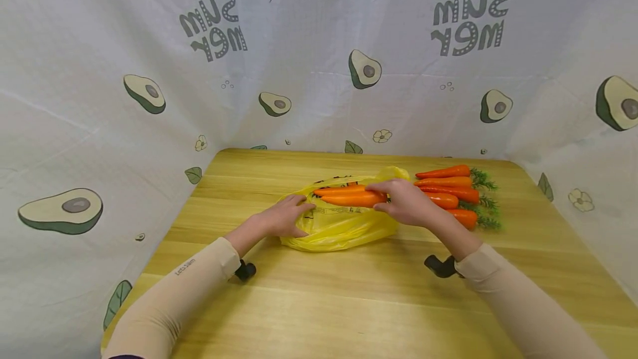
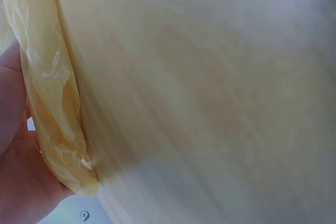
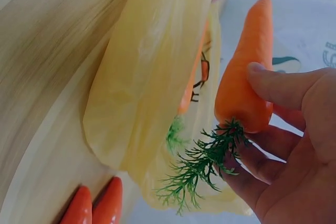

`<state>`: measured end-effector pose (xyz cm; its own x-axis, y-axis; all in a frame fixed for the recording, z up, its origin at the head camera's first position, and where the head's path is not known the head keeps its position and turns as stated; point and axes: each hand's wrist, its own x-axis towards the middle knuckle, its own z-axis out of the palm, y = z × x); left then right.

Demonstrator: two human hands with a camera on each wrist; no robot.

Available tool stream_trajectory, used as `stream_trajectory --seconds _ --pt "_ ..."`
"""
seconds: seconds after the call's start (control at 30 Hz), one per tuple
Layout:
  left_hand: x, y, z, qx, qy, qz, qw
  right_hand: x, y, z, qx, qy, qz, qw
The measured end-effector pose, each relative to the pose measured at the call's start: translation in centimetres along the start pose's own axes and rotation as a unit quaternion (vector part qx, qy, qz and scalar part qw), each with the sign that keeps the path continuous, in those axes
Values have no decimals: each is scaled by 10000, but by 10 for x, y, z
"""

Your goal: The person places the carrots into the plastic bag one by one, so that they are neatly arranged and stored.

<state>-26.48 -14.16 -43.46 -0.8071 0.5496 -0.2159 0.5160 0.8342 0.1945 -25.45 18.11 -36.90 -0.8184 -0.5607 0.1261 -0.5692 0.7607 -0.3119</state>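
Note:
A crinkled yellow plastic bag (image 1: 344,237) lies on the table with its mouth opened upward. My right hand (image 1: 406,201) pinches an orange carrot (image 3: 244,72) near its thick end, thumb on one side. Green leafy tops (image 3: 202,163) hang below that end, and the tip points left over the bag. Another carrot (image 1: 331,189) lies inside the bag, beside the held one. At the bag's left end my left hand (image 1: 284,216) has its fingers spread at the mouth. In the left wrist view bag film (image 2: 52,87) covers part of those fingers.
Several carrots (image 1: 443,172) with green tops lie in a stack just right of the bag, partly behind my right hand. The wooden table (image 1: 319,303) ends at a white curtain (image 1: 319,43) printed with avocados. Black wrist mounts (image 1: 441,266) hang beneath my forearms.

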Motion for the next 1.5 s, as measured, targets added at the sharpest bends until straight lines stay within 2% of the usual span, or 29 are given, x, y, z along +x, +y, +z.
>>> stream_trajectory --seconds 0.33,0.8,1.5 --pt "0 0 1 141 -121 -52 9998 18 -10 14 -174 -149 28 9997" --pt "1 0 1 136 -113 -19 9998 41 -10 32 -556 -251 405 9973" --pt "2 0 1 194 -168 -28 9997 47 -3 45 -797 -256 475 9954"
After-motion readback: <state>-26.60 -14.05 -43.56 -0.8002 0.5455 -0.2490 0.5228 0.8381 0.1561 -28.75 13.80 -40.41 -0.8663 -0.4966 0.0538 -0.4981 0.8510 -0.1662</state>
